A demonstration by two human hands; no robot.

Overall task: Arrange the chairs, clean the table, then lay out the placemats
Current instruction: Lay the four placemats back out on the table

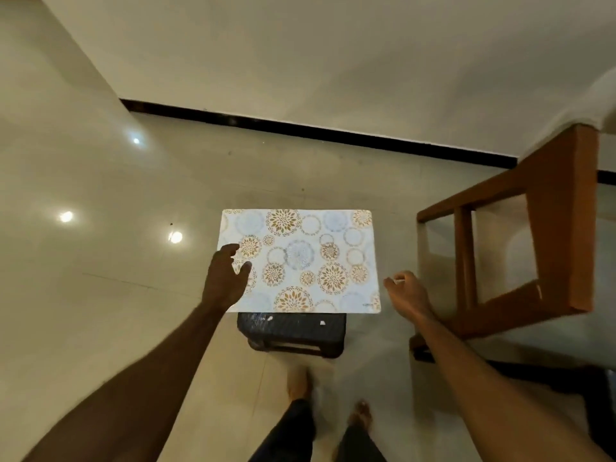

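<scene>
The placemat (299, 260) lies on a small dark stool (293, 331) and overhangs it on every side I can see — if I press or tug at the left edge, it could tip and slide to the floor. My left hand (226, 278) reaches over that edge, fingers spread, gripping nothing. My right hand (408, 291) hangs loosely curled just beside the mat's right edge — it appears to pinch something small and white, though I cannot tell what.

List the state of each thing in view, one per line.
placemat: flat on the stool, overhanging its edges
stool: upright on the floor, mostly covered
left hand: open, over the placemat's left edge
right hand: loosely curled, beside the placemat, apart from it
wooden frame: standing at right
</scene>
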